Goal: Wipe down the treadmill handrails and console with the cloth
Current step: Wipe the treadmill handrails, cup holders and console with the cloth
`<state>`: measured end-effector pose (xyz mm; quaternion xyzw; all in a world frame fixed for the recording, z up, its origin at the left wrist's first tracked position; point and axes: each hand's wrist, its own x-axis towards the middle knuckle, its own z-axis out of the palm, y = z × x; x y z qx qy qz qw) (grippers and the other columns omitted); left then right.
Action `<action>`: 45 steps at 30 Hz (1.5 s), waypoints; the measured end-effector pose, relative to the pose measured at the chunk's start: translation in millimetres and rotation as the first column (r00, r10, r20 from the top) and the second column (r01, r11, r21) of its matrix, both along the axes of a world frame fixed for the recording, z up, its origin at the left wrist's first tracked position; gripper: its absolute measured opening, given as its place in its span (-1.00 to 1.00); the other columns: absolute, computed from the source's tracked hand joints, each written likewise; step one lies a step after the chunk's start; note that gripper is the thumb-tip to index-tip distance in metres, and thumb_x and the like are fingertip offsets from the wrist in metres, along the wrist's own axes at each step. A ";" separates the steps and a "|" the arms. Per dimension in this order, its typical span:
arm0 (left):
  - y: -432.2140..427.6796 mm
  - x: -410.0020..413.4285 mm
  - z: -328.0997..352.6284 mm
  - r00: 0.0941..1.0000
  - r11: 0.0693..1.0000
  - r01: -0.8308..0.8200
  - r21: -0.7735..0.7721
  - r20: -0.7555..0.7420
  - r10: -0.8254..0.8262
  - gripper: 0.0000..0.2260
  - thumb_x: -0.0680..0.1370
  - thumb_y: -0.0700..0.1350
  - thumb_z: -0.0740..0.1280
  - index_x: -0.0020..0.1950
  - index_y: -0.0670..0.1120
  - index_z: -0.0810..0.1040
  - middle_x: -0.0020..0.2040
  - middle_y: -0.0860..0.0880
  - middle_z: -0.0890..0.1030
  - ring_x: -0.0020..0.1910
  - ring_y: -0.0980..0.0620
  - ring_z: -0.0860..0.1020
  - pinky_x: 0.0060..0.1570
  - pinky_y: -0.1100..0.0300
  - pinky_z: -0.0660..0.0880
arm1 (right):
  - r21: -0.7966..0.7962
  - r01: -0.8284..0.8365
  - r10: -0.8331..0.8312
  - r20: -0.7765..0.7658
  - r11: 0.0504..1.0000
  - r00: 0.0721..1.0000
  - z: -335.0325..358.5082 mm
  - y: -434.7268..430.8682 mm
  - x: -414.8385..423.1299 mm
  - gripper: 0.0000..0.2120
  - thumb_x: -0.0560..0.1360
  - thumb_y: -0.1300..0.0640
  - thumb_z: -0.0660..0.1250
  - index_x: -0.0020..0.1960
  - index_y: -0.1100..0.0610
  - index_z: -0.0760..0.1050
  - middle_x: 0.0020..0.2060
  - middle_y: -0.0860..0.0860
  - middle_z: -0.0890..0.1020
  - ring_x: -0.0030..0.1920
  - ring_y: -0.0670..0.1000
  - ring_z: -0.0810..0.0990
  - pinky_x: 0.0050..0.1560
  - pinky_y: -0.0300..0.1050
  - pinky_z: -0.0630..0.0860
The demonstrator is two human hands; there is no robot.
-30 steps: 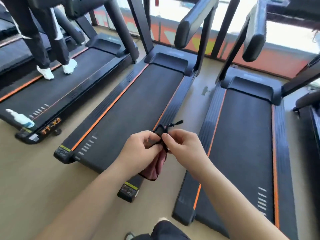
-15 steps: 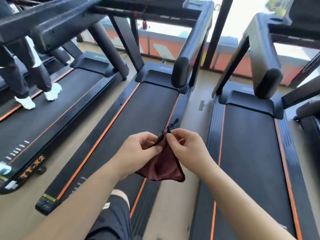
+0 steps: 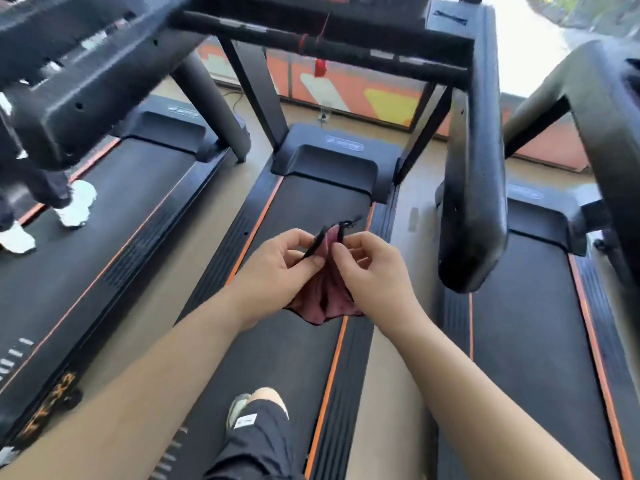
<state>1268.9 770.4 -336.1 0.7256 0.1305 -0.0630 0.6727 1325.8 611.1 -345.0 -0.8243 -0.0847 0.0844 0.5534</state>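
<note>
A small maroon cloth (image 3: 325,296) with a black trim and a black loop hangs between my two hands over the middle treadmill's belt (image 3: 298,358). My left hand (image 3: 277,268) pinches its top left edge. My right hand (image 3: 374,275) pinches its top right edge. The black right handrail (image 3: 472,188) of this treadmill runs toward me just right of my right hand. A black crossbar (image 3: 346,50) with a red safety clip spans the front above. The console is out of view.
Another treadmill (image 3: 104,237) on the left carries a person's legs in white shoes (image 3: 76,206). A third treadmill (image 3: 540,323) lies to the right, its handrail (image 3: 606,109) at the frame edge. My foot (image 3: 249,414) stands on the middle belt. A window wall lies ahead.
I have stepped onto the middle treadmill, so the handrail and crossbar are now closer. Both hands have spread the cloth out wider from a bunched state.
</note>
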 end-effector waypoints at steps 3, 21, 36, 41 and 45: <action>66.3 51.5 42.6 1.000 1.000 -0.012 -0.009 0.002 0.012 -0.96 0.66 -0.07 0.38 0.07 0.00 0.61 -0.07 -0.18 0.75 -0.02 -0.27 0.71 0.10 -0.32 0.60 | -0.030 0.010 -0.010 -0.019 0.999 1.000 42.5 69.4 55.2 -0.93 0.58 0.01 0.41 -0.04 -0.01 0.62 -0.26 -0.08 0.69 -0.25 -0.14 0.65 -0.17 -0.13 0.61; 291.6 236.8 134.2 0.975 0.918 -0.217 0.333 0.022 0.222 -0.96 0.61 -0.10 0.39 0.03 0.03 0.62 -0.12 0.03 0.74 -0.08 0.01 0.70 0.09 -0.10 0.60 | -0.221 -0.257 0.244 -0.084 0.941 0.966 130.0 298.7 267.0 -0.88 0.57 0.00 0.35 0.04 -0.01 0.61 -0.23 -0.12 0.67 -0.16 -0.11 0.65 0.00 -0.04 0.62; 499.2 197.6 134.7 0.973 0.768 -0.210 0.605 0.050 0.226 -0.84 0.62 -0.05 0.31 0.03 -0.04 0.68 -0.10 0.07 0.71 -0.03 0.07 0.65 0.10 0.02 0.56 | -0.080 0.001 -0.023 -0.274 0.997 0.961 95.0 452.4 220.7 -0.77 0.53 0.03 0.47 -0.06 0.14 0.48 -0.23 0.00 0.59 -0.25 -0.10 0.52 -0.10 -0.06 0.51; 548.4 166.4 119.3 0.968 0.763 -0.196 0.616 -0.005 0.252 -0.81 0.54 0.04 0.35 0.06 0.04 0.71 -0.06 0.19 0.72 0.01 0.16 0.66 0.15 0.04 0.58 | -0.086 -0.147 0.130 -0.181 0.985 0.975 83.5 514.6 191.7 -0.65 0.58 0.11 0.39 0.34 0.05 0.42 0.15 -0.04 0.54 0.11 -0.08 0.58 0.19 -0.12 0.48; 568.3 152.3 86.9 0.950 0.741 -0.180 0.646 -0.083 0.302 -0.91 0.57 -0.05 0.40 -0.01 0.06 0.72 -0.13 0.18 0.72 -0.06 0.12 0.66 0.09 0.07 0.57 | -0.219 -0.389 0.392 -0.036 0.895 0.919 56.9 555.7 147.5 -0.43 0.62 0.04 0.30 0.58 0.11 0.26 0.47 0.09 0.32 0.47 0.11 0.32 0.51 0.10 0.29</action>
